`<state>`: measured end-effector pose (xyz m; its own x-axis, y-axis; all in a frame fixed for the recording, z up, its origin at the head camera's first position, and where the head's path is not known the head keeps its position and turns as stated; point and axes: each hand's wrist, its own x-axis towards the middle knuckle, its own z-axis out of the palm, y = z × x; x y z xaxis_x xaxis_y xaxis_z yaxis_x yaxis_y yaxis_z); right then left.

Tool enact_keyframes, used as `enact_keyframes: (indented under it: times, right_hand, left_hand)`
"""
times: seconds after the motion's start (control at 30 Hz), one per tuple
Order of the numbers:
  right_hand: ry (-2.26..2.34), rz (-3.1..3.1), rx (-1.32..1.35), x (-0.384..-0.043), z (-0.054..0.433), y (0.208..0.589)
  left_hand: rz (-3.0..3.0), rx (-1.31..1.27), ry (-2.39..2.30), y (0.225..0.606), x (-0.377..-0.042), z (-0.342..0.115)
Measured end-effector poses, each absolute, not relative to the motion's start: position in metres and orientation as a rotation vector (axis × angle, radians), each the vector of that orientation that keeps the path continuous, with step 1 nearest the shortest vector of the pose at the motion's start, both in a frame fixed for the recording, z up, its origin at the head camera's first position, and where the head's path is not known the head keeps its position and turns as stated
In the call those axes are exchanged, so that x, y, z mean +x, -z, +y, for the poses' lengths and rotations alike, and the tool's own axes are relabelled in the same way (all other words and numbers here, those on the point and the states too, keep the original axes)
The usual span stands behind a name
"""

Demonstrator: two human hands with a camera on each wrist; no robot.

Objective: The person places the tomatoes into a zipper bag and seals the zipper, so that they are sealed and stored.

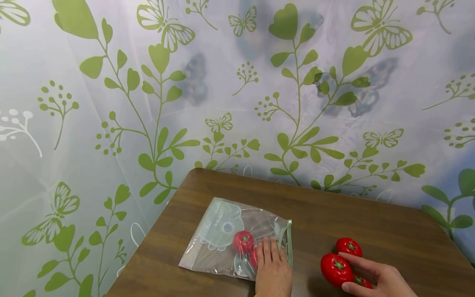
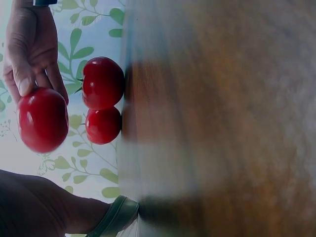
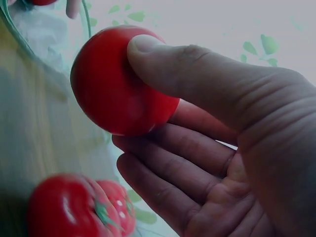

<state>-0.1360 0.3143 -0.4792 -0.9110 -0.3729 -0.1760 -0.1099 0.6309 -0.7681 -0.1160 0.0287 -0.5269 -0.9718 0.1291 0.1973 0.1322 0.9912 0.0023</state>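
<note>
A clear zip bag (image 1: pixel 256 214) with a green zip edge lies on the table, two red tomatoes (image 1: pixel 243 242) inside. My left hand (image 1: pixel 273 268) lies over its open end, fingers on the film. In the left wrist view the thumb goes behind the green zip edge (image 2: pixel 118 215), so the hand holds the bag's mouth. My right hand (image 1: pixel 378 276) grips a tomato (image 1: pixel 336 269) between thumb and fingers, raised above the table. Beside it on the table are two more tomatoes, one behind (image 1: pixel 349 246) and one (image 1: pixel 363 282) partly hidden by the hand.
The brown wooden table (image 1: pixel 308 206) has rounded corners and ends at the back against a hanging cloth (image 1: pixel 237 103) printed with green leaves and butterflies. The cloth also runs along the left side.
</note>
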Motion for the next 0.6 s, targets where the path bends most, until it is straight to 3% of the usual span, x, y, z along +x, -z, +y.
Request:
enact_keyframes:
  times: [0.33, 0.6]
  right_hand:
    - [1.125, 2.605, -0.712, -0.146, 0.284, 0.495]
    - [1.227, 2.502, -0.748, -0.152, 0.257, 0.501]
  left_hand:
    - [-2.968, -0.219, 0.059, 0.526, -0.118, 0.028]
    - [-3.038, -0.207, 0.046, 0.522, -0.119, 0.029]
